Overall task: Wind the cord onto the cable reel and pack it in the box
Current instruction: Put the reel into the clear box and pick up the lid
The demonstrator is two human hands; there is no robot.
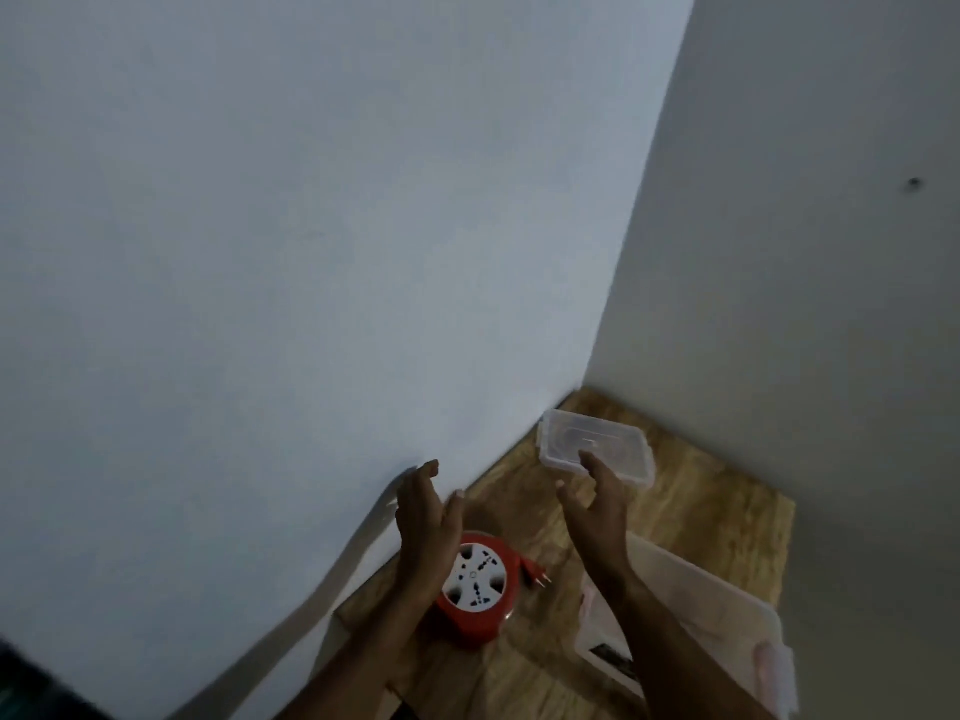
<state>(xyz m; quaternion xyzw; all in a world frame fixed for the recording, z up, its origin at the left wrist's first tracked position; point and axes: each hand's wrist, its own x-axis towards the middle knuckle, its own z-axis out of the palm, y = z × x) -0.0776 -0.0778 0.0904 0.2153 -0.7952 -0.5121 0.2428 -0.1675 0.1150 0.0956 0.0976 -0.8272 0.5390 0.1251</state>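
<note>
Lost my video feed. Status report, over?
Left hand and right hand open, holding nothing. Cable reel on the table, plug out. Clear lid lies beyond, nothing blocking.

Wooden table (701, 511), cable reel (475, 589), lid (597, 449), seemingly box (717, 605)

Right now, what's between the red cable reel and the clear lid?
Only bare wooden tabletop between the cable reel and lid, plus the reel's plug; head view.
</note>
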